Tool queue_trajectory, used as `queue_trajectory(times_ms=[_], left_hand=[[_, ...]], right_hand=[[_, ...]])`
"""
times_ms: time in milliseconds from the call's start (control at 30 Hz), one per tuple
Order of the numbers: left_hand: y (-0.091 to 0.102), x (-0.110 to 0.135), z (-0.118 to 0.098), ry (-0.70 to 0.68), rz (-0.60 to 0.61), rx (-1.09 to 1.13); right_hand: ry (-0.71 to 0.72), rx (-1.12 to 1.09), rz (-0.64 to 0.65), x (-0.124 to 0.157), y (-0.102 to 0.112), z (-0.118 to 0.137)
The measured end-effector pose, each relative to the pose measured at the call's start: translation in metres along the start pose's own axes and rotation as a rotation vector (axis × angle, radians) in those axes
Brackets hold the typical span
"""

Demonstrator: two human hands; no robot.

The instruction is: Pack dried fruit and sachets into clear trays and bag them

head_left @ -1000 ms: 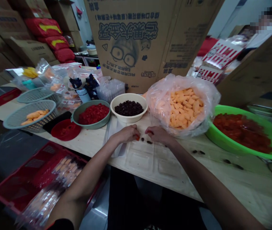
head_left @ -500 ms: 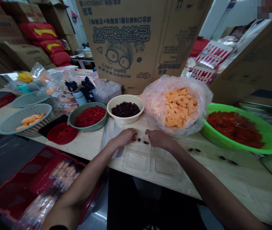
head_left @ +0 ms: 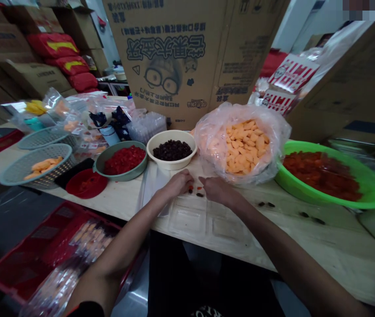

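Note:
Both my hands are over a clear plastic tray (head_left: 187, 222) with shallow square compartments. My left hand (head_left: 179, 184) is pinched closed at the tray's far edge, its fingertips by a small red piece and a dark bean-like piece (head_left: 190, 191). Whether it grips anything is too small to make out. Between the hands lie a small orange-red piece (head_left: 200, 188) and another dark piece (head_left: 200, 194). My right hand (head_left: 216, 190) has its fingers curled together, thumb and index close to the orange-red piece. What those fingers hold, if anything, is hidden.
Behind the hands stand a cream bowl (head_left: 170, 165) of dark pieces, a green-grey bowl (head_left: 121, 177) of red pieces and a plastic bag (head_left: 204, 149) of orange pieces. A bright green basin (head_left: 306, 198) is at right. Below left sits a red crate (head_left: 19, 275).
My left hand has moved slightly right and up, toward my right hand. An orange-red piece now shows between the hands. The view has shifted a little.

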State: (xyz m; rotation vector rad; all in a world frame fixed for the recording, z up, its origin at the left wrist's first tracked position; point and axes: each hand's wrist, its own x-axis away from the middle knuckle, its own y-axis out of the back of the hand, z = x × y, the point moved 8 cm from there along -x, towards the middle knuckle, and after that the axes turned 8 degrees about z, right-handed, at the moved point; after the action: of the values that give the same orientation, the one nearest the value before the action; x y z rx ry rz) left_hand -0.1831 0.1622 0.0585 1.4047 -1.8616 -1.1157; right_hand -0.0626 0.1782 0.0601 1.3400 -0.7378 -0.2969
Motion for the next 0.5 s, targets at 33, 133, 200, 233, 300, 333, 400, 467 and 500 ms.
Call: queue_trajectory(times_ms=[33, 133, 200, 233, 300, 333, 400, 467, 500], left_hand=[[0.006, 0.008, 0.003, 0.019, -0.037, -0.005], [0.022, 0.033, 0.012, 0.087, -0.106, -0.011], [0.024, 0.042, 0.013, 0.132, -0.100, -0.013], [0.022, 0.043, 0.011, 0.148, -0.091, -0.013], [0.012, 0.036, 0.000, 0.153, -0.049, -0.012], [0.005, 0.029, -0.007, 0.142, -0.021, -0.018], [-0.011, 0.012, -0.021, 0.116, 0.038, -0.057], [-0.024, -0.004, -0.029, 0.093, 0.097, -0.124], [-0.028, -0.009, -0.031, 0.084, 0.119, -0.151]], right_hand=[[-0.028, -0.023, -0.018, 0.004, 0.004, -0.006], [-0.082, -0.176, -0.089, 0.023, 0.017, -0.032], [-0.051, -0.312, -0.122, 0.036, 0.022, -0.045], [-0.031, -0.364, -0.126, 0.041, 0.022, -0.049], [-0.023, -0.403, -0.107, 0.045, 0.014, -0.051], [-0.031, -0.389, -0.092, 0.045, 0.008, -0.050], [-0.050, -0.337, -0.075, 0.042, -0.005, -0.045], [-0.052, -0.311, -0.079, 0.039, -0.014, -0.040], [-0.053, -0.315, -0.092, 0.039, -0.015, -0.040]])
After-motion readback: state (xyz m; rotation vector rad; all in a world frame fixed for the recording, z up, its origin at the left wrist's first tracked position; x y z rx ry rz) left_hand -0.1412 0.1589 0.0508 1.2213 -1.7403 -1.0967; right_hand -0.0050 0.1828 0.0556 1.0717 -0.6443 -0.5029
